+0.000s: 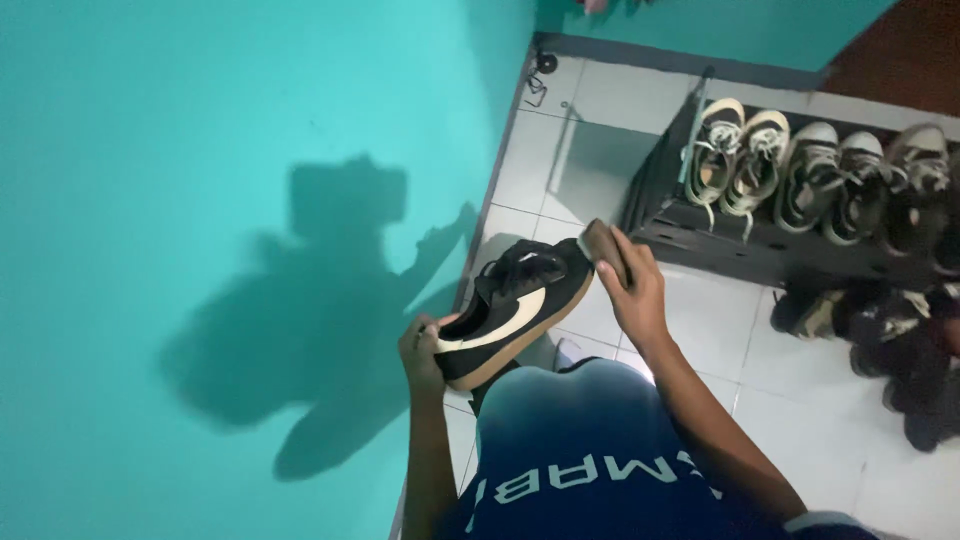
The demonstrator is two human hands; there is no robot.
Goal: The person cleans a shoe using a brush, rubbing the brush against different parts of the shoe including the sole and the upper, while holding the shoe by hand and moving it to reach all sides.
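Note:
A black sneaker (515, 305) with a cream stripe and a tan sole is held up in front of my body. My left hand (422, 352) grips its heel end. At the toe end my right hand (632, 285) is closed around a small brown brush (603, 247), which touches the toe of the sneaker. The sneaker lies on its side, laces facing away from me.
A dark shoe rack (720, 245) stands to the right with several pale sneakers (760, 160) on top and dark shoes (900, 340) on the floor beside it. A turquoise wall (200, 200) fills the left. White floor tiles (720, 320) lie below.

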